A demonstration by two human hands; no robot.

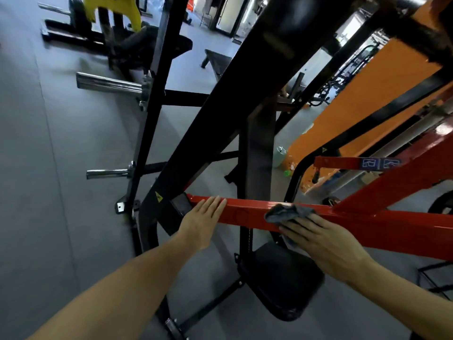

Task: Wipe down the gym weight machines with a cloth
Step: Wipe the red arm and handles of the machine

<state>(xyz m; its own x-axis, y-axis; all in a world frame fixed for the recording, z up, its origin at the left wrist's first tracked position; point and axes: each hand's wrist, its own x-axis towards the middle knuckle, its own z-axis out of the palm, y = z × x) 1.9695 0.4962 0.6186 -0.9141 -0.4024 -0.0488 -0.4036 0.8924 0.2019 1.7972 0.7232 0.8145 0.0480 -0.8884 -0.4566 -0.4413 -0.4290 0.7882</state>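
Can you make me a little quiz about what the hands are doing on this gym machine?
1. True or false: the left hand holds the cloth.
2. Which colour is the bar being wiped? A) yellow B) red C) green
3. Fill in: below the bar sits a black ____.

Key:
1. False. The right hand presses the grey cloth on the bar; the left hand rests flat on the bar, apart from the cloth.
2. B.
3. Seat.

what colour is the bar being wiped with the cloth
Red. The head view shows the bar with the grey cloth pressed on it.
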